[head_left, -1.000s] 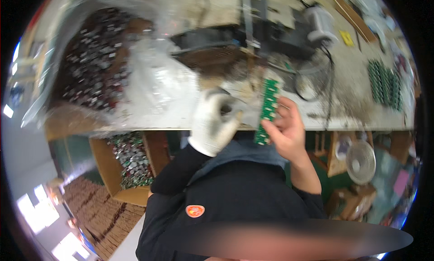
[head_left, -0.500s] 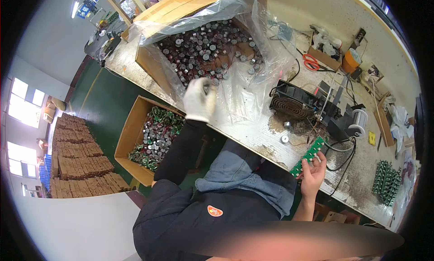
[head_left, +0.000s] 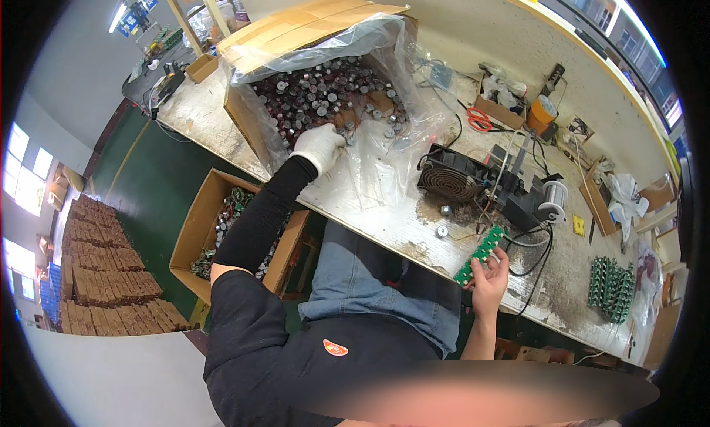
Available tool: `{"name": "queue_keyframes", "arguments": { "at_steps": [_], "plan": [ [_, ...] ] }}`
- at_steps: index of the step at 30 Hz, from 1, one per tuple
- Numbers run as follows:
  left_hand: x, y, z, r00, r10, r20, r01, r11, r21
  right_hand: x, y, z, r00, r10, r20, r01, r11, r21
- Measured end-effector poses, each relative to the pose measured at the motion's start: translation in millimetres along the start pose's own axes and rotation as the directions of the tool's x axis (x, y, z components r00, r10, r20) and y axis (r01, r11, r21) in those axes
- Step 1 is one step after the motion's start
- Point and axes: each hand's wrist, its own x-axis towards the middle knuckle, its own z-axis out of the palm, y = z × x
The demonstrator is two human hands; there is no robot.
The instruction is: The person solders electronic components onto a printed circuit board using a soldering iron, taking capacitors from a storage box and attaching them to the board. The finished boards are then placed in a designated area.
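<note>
My left hand (head_left: 319,147), in a white glove, reaches to the near edge of a plastic-lined cardboard box (head_left: 296,33). Small round silver motors (head_left: 319,98) with dark red wires fill the box. The glove's fingers are curled beside the nearest motors; what they grip, if anything, is hidden. Bare, my right hand (head_left: 488,286) grips a strip of green circuit board (head_left: 484,251) between thumb and fingers at the bench's front edge. Two loose motors, one a silver disc (head_left: 441,232), lie on the bench left of the board.
A black fan (head_left: 448,181) stands behind the board, next to a stand with a solder wire spool (head_left: 553,196). Orange-handled scissors (head_left: 479,119) lie farther back. Stacked green boards (head_left: 611,290) sit at the right. On the floor, a cardboard box (head_left: 194,231) contains wired parts.
My left hand has gone farther into the motor box, its fingers now at the motors. My right hand keeps hold of the circuit board. The whole view has shifted slightly.
</note>
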Motion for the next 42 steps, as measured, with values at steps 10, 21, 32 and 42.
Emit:
{"name": "queue_keyframes", "arguments": {
  "at_steps": [10,21,32,42],
  "plan": [
    [-4.4,-4.3,-25.4,0.832,-0.457,-0.314,-0.005,0.560,-0.829,-0.5,-4.3,1.4,0.999,0.008,0.050,-0.009,1.000,0.014],
    [-22.4,76.5,-17.1,0.929,-0.363,0.066,0.010,-0.154,-0.988,1.7,-4.7,-2.2,0.996,0.022,0.088,-0.026,0.998,0.050],
    [-54.4,161.9,28.2,0.969,-0.246,-0.030,0.014,0.175,-0.985,1.4,-6.2,-6.1,0.989,0.104,0.104,-0.115,0.988,0.103],
    [-72.8,234.7,27.3,0.900,-0.039,0.435,0.436,0.073,-0.897,6.5,-12.9,-10.3,0.970,0.192,0.147,-0.214,0.965,0.149]
  ]
}}
